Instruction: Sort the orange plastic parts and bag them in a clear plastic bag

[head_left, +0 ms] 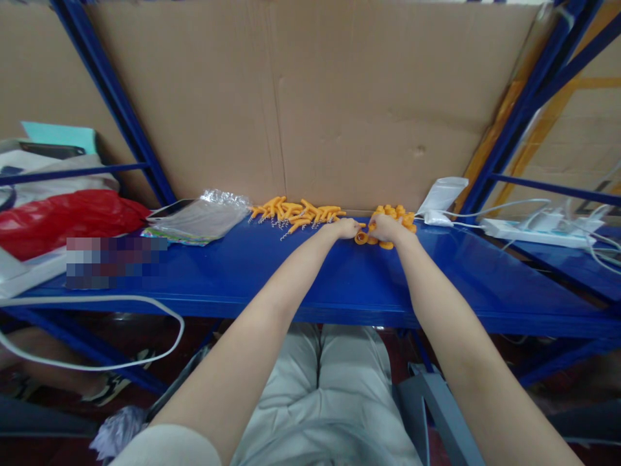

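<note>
Both my arms reach to the back of a blue metal shelf. My left hand and my right hand are closed and meet over a small orange ring-shaped piece, which they grip together. Just behind my right hand lies a heap of round orange pieces. To the left of my left hand lies a spread pile of long orange pieces with small metal chains.
A stack of clear plastic bags lies left of the orange pieces, with a red bag further left. A white power strip with cables sits at right, beside a white pouch. Cardboard backs the shelf.
</note>
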`<state>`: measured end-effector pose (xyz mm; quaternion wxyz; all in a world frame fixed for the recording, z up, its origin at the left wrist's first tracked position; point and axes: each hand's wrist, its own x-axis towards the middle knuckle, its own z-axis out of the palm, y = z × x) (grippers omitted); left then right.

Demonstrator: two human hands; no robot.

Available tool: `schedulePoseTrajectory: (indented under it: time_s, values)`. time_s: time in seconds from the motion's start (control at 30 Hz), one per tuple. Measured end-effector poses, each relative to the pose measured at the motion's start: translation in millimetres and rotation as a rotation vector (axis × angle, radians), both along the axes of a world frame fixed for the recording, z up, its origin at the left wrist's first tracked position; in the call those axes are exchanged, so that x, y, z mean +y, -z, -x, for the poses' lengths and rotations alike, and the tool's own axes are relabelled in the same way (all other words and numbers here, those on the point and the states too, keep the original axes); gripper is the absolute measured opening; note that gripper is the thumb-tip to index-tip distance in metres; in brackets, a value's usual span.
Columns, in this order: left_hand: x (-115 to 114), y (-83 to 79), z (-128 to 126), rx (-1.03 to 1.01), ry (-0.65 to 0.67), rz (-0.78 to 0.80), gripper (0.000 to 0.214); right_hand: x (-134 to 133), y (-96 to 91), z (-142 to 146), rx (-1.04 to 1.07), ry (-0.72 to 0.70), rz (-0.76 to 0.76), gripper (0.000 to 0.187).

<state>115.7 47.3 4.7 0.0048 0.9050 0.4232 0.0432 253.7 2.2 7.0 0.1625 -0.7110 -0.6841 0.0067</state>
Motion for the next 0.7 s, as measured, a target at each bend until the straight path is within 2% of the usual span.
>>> schedulePoseTrajectory:
  time_s: [0.17, 0.4, 0.57, 0.7]
  values:
    - [9.1, 9.0, 13.5, -0.049, -0.069, -0.071, 0.042, 2.5, 3.5, -1.5, 0.011, -0.017, 0.002, 0.019]
    - [16.3, 18.6, 48.8, -0.151, -0.154, -0.354, 0.048, -10.8, -2.7, 7.9, -0.031, 0.034, 0.020, 0.015]
    - [27.0, 22.6, 64.2, -0.075, -0.179, -0.239, 0.044, -14.8, -6.2, 11.0, -0.010, 0.028, 0.037, 0.014]
    - [24.4, 18.5, 61.7, -0.085, -0.193, -0.274, 0.038, -13.9, -5.3, 11.9, -0.001, 0.041, 0.040, 0.015]
